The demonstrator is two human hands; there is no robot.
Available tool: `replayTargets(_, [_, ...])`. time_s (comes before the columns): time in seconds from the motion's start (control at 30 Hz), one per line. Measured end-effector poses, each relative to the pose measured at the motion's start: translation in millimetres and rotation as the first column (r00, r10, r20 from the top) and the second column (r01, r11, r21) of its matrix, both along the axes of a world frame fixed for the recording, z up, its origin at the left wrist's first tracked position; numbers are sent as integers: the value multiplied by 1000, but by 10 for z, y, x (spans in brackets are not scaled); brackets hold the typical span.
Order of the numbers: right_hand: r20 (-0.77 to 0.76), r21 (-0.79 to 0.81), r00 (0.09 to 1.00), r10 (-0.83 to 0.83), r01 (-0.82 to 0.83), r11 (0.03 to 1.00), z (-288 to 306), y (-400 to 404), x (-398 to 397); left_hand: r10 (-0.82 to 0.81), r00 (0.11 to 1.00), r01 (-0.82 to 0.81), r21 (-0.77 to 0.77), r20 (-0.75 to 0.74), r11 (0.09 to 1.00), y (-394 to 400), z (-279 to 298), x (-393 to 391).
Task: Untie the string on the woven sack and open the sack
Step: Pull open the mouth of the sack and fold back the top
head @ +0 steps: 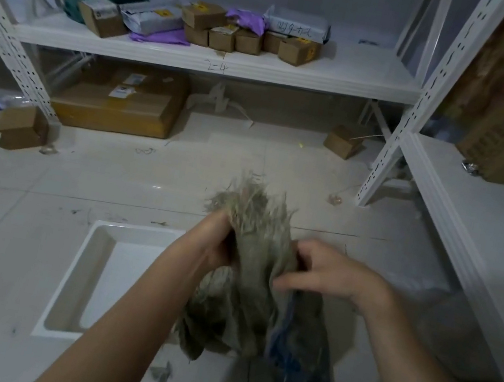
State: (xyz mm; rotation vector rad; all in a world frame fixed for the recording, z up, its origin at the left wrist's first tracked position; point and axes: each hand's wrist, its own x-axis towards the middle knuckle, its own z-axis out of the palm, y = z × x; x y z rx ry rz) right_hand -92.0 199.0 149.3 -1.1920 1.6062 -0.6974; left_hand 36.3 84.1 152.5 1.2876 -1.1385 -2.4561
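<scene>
Both hands are clamping the woven sack (258, 269) at its gathered, frayed neck above the floor; left hand (217, 245) steadying, right hand (330, 275) pinching; string hidden; best loosened gently, not yanked.

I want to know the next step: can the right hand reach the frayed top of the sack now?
Probably yes. The right hand already holds the gathered neck of the woven sack, just below the frayed top. Nothing stands between them; the left hand grips the other side.
</scene>
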Motion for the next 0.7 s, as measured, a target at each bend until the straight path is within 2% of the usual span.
replayTargets(0.07, [-2,128,985,170,-168,977,-42,42,-10,-4,998,11,-100,61,995,-5,-17,22])
replayTargets(0.1, [38,150,986,164,-168,974,-33,49,-13,-6,996,19,-143,87,990,5,-23,31])
replayTargets(0.17, [199,198,980,-8,-32,980,9,42,-18,0,994,22,-211,106,977,19,-51,45])
replayTargets(0.23, [358,225,902,-240,166,960,-38,13,-97,8,996,15,-251,88,968,32,-20,61])
replayTargets(0.3, [338,192,847,-410,364,911,-82,-36,-147,-21,999,27,-254,27,967,48,16,57])
replayTargets(0.37, [286,109,829,-481,470,876,-100,-82,-150,-71,997,66,-229,-14,971,101,67,32])
replayTargets(0.5, [168,-20,836,-522,532,846,-89,-213,46,-177,984,169,-262,-4,950,228,130,-38])
replayTargets(0.7, [221,-141,747,-627,661,737,-181,-273,120,-141,990,141,-254,19,957,156,129,-28])
